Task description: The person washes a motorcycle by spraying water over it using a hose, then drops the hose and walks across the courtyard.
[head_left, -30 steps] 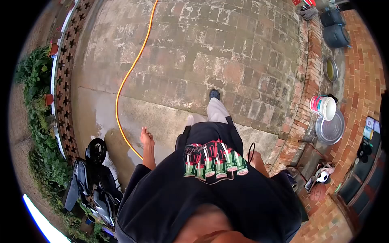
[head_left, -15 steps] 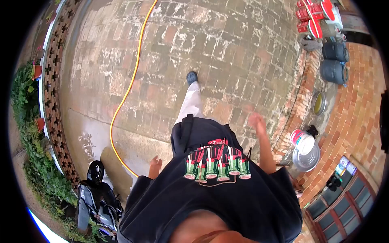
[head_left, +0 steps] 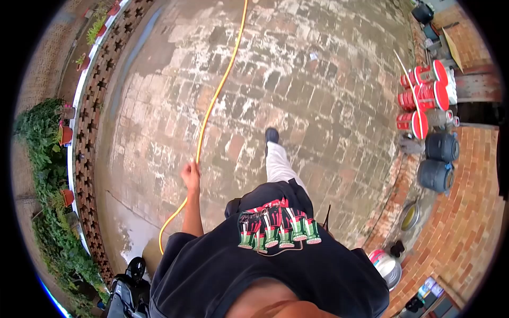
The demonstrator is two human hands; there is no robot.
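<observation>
My left hand [head_left: 190, 175] is stretched out over the paved yard, its fingers loosely curled with no object visible in them. Behind the hand and wrist runs a yellow hose [head_left: 216, 95], which lies along the ground; I see no grip on it. My right hand is hidden from view, with only the dark sleeve side of my shirt [head_left: 318, 281] showing there. One foot in a dark shoe [head_left: 272, 135] is ahead of me on the bricks.
Worn, damp brick paving [head_left: 297, 95] spreads ahead. Red buckets [head_left: 432, 95], dark blue drums [head_left: 436, 176] and a metal basin [head_left: 410, 216] line the right wall. Potted plants [head_left: 65, 135] stand beyond the low lattice wall [head_left: 87, 159] at left. A parked motorcycle [head_left: 129, 294] is at lower left.
I have moved forward over the paving. My left hand has swung forward and up into line with the hose; my right hand has swung back out of view.
</observation>
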